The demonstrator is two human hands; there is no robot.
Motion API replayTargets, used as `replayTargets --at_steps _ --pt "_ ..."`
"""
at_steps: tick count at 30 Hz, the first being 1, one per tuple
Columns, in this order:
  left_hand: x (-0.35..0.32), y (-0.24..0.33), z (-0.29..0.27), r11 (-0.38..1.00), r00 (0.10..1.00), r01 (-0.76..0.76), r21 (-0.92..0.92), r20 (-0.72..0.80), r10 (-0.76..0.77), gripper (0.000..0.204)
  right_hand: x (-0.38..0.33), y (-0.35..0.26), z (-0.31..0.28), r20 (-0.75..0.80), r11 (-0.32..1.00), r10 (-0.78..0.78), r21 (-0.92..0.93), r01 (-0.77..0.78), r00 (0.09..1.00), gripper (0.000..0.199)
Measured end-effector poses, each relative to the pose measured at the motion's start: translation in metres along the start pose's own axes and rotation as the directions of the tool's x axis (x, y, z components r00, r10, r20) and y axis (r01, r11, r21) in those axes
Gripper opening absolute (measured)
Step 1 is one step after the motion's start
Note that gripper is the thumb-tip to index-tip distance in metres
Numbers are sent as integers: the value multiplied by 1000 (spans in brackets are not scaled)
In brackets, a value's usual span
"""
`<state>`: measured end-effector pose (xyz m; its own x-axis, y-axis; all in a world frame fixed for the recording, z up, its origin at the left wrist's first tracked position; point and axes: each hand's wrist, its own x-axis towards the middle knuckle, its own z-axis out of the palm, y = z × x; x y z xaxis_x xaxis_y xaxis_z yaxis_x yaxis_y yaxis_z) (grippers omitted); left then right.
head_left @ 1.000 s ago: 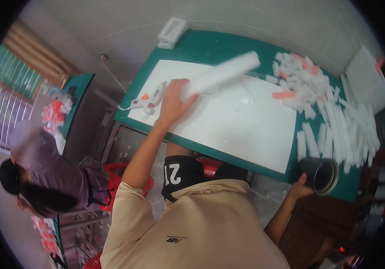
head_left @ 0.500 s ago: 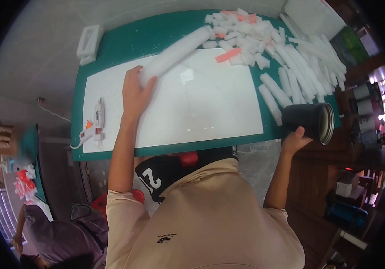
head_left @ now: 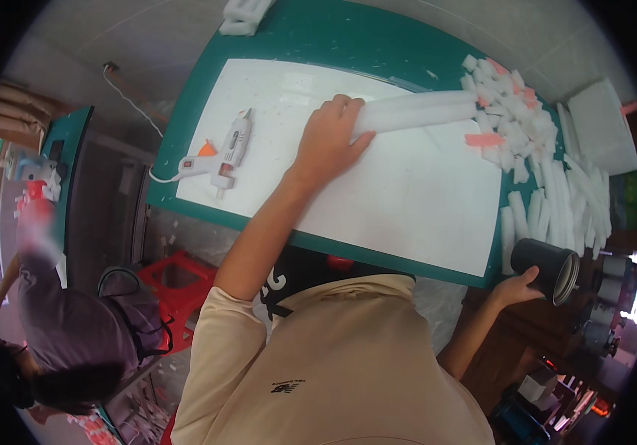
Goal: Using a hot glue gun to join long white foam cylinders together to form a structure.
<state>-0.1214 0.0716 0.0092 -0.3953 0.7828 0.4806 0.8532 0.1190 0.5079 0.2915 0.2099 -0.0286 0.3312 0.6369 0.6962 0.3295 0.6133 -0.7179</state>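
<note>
My left hand [head_left: 329, 141] is wrapped round the near end of a long white foam bar [head_left: 418, 113], which lies over the white sheet [head_left: 400, 196] on the green table [head_left: 300, 37]. The bar's far end reaches the heap of foam pieces [head_left: 507, 111]. At the table's right corner my right hand [head_left: 517, 289] grips a black cup [head_left: 535, 261] tilted on its side, its metal-rimmed mouth facing right. The thumb shows on the cup's side; the other fingers are mostly hidden. A white glue gun [head_left: 231, 152] with an orange trigger lies on the sheet's left part.
Long white foam strips [head_left: 559, 200] lie at the table's right, beside a large white foam block [head_left: 604, 122]. A small foam piece [head_left: 244, 16] is at the far left. Another person [head_left: 84, 311] is at the left by a red stool [head_left: 185, 274].
The view has turned, so the table appears shifted and rotated. My left hand stays on the foam bar and my right hand still holds the cup.
</note>
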Motion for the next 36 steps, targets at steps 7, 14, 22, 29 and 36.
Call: replayTargets --at_steps 7,14,22,29,36 --pt "7 -9 -3 997 998 -16 -74 -69 11 49 -10 11 -5 -40 993 -21 -117 16 999 69" --pt "10 0 -7 969 970 99 -226 -195 -144 46 -14 3 -2 -51 996 -42 -81 38 998 82" --pt "10 -2 -6 991 980 39 -132 -190 -64 48 -17 5 -1 -67 995 -83 -62 78 994 85" --pt "5 0 -4 991 992 46 -127 -115 -61 50 -21 0 0 -24 1000 -16 11 16 1000 83" --pt "9 2 -8 992 994 112 -62 8 -112 52 -19 1 3 -102 997 -62 -54 57 993 81"
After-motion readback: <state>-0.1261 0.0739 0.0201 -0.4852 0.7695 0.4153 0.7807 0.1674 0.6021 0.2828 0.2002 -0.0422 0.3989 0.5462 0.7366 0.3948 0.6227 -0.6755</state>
